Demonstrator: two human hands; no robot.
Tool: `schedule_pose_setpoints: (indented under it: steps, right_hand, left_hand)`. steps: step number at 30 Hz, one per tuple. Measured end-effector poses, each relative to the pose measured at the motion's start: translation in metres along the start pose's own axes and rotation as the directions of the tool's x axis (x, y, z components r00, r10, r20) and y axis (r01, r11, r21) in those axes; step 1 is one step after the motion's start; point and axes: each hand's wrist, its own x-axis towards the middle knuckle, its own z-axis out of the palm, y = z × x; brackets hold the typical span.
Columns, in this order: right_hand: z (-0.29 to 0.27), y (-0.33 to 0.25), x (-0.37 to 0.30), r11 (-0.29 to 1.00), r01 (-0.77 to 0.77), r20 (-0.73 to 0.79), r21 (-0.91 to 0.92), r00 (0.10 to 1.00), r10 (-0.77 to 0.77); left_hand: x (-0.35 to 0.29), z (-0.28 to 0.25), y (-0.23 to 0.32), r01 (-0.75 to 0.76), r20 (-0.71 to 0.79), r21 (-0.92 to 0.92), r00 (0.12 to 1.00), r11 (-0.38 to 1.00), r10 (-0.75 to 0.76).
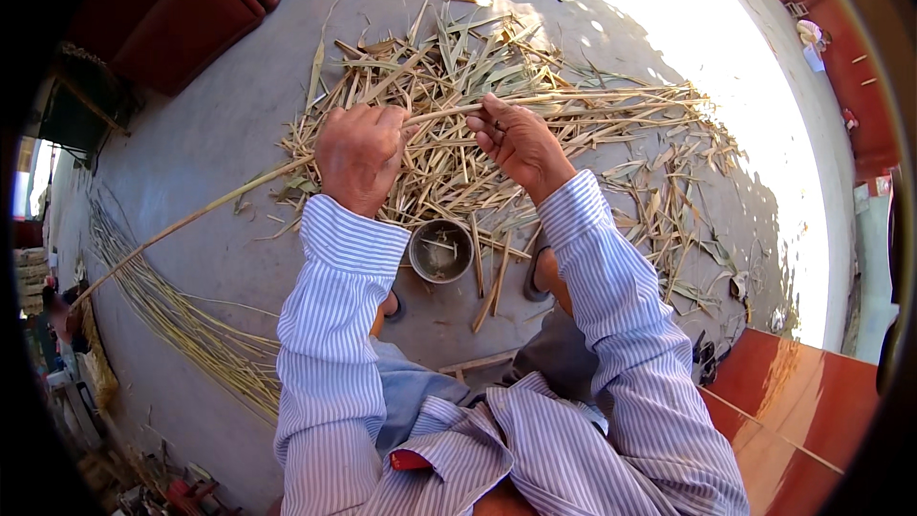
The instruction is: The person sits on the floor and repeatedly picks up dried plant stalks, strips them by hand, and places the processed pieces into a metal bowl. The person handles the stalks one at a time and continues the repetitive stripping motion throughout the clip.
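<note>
A long, thin, pale reed-like stalk point(201, 220) slants from the far left up to my two hands, above a pile of dry leaves and husk strips point(420, 86). My left hand point(361, 153) is closed in a fist around it. To the right, my right hand point(516, 141) pinches the same stalk between thumb and fingertips, its other fingers curled. Whether a blade is hidden in either hand I cannot tell. Below and between my wrists, a round metal bowl point(417, 253) stands on the floor with a few scraps inside.
A fan of long thin green-yellow stalks point(191, 311) lies on the grey floor at left. Red cabinets point(181, 19) stand at the upper left. Red tiles point(783, 392) form a surface at the lower right. Strong sunlight falls across the right side. My feet are beside the bowl.
</note>
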Motion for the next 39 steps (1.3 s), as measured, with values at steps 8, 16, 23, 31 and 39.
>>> schedule_pose_setpoints:
  steps: [8,16,23,31,39]
  right_hand:
    - [-0.023,-0.007,0.014,1.000,0.028,-0.066,0.000,0.997,-0.027]
    - [-0.007,0.009,0.006,0.997,-0.037,-0.049,-0.075,0.998,0.034]
    - [-0.013,0.009,0.010,0.998,-0.036,-0.114,-0.051,0.993,0.030]
    - [-0.003,0.005,0.010,0.998,0.051,-0.090,-0.028,0.995,-0.053]
    - [-0.011,-0.005,0.011,0.995,0.063,-0.108,-0.081,0.992,-0.072]
  left_hand:
    - [-0.001,0.001,0.000,-0.060,-0.103,0.083,0.992,0.995,0.068]
    - [0.006,0.001,0.008,-0.075,-0.234,-0.107,0.971,0.991,0.049]
    - [0.020,-0.043,-0.016,0.322,-0.527,-0.170,0.769,0.931,-0.362]
    - [0.005,-0.034,-0.003,0.171,0.206,-0.011,0.965,0.985,-0.165]
    - [-0.005,-0.028,-0.017,-0.035,-0.062,-0.021,0.998,0.999,0.033]
